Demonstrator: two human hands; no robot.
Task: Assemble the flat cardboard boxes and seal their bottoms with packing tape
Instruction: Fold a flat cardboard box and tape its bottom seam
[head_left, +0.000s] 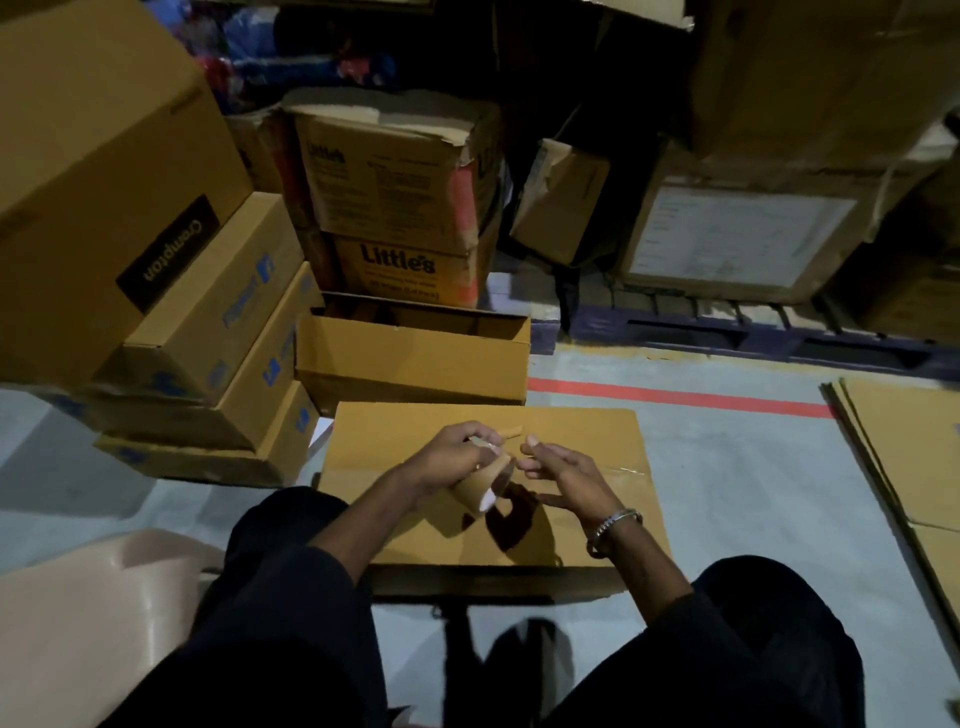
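Gripping the tape roll (475, 488), the left hand (452, 457) holds it above the assembled cardboard box (597, 457), which lies bottom-up on the floor (727, 493) between the knees. The right hand (561, 473) hovers just beside it, fingers (532, 447) loosely curled, holding nothing clearly. Judged light and stiff, the roll is best held around its core; the free tape end is thin and sticky.

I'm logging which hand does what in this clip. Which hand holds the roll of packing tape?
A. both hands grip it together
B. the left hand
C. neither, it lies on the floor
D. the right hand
B: the left hand grips the tape roll above the cardboard box, while the right hand is beside it with loose fingers off the roll.
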